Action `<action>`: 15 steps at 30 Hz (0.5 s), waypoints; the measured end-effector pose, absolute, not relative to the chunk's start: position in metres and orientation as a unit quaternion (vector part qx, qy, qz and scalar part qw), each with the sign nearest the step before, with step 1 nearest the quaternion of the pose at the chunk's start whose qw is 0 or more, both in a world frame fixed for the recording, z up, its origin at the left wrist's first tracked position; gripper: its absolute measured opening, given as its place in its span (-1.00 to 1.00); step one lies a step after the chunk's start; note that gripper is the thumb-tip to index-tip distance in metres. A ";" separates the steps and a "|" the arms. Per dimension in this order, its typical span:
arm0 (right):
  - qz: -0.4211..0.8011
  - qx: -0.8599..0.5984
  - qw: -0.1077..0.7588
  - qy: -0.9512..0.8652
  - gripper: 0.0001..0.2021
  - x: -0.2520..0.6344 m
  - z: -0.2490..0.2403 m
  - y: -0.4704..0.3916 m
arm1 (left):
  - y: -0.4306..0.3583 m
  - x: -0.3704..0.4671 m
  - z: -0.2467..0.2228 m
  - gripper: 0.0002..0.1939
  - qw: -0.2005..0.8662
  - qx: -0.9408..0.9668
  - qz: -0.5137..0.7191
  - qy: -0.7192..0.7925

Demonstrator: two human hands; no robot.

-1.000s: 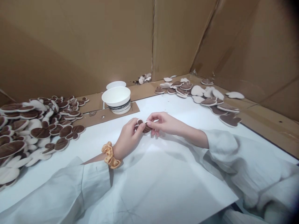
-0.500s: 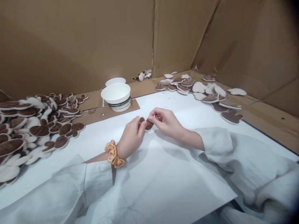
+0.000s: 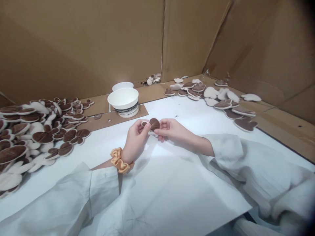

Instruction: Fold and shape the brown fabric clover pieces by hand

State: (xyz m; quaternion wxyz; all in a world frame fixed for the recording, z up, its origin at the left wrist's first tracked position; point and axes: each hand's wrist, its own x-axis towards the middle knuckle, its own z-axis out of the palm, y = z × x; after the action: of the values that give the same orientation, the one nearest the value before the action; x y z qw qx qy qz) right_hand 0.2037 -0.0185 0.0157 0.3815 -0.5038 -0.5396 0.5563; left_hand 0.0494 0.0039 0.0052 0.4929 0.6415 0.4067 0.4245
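A small brown plush piece (image 3: 154,124) with a pale edge and rounded lobes is held up over the white sheet. My left hand (image 3: 136,139) pinches its left side between thumb and fingers, and a small lobe shows beside the thumb. On the right edge, the thumb and curled fingers of my right hand (image 3: 172,130) are closed on the same piece. Whether a needle or thread is in my fingers is too small to see. An orange scrunchie (image 3: 120,160) circles my left wrist.
Brown-and-white plush pieces lie in a large heap (image 3: 41,137) on the left. A smaller pile of plush pieces (image 3: 222,104) spreads at the back right. A white paper bowl wound with black thread (image 3: 126,109) stands before cardboard walls (image 3: 83,42). Loose dark threads (image 3: 133,223) lie in front.
The plush piece has turned so more of its brown face shows. My right hand has lowered from above it to its right edge, and my left hand has shifted slightly left.
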 end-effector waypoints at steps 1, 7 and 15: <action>0.548 -0.509 0.394 -0.534 -0.91 0.204 0.016 -0.018 | 0.004 0.050 0.004 -0.80 0.509 0.636 0.424 0.397; 0.550 -0.491 0.407 -0.540 -0.89 0.204 0.013 -0.018 | 0.006 0.048 -0.001 -0.76 0.553 0.636 0.376 0.385; 0.502 -0.522 0.351 -0.594 -0.85 0.206 0.015 -0.022 | 0.008 0.046 0.000 -0.75 0.552 0.659 0.328 0.392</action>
State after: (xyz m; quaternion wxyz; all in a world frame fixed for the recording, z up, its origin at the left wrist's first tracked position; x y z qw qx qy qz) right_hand 0.2057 -0.0219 0.0148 0.3514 -0.5217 -0.5935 0.5020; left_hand 0.0464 0.0076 -0.0001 0.5517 0.6590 0.3919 0.3284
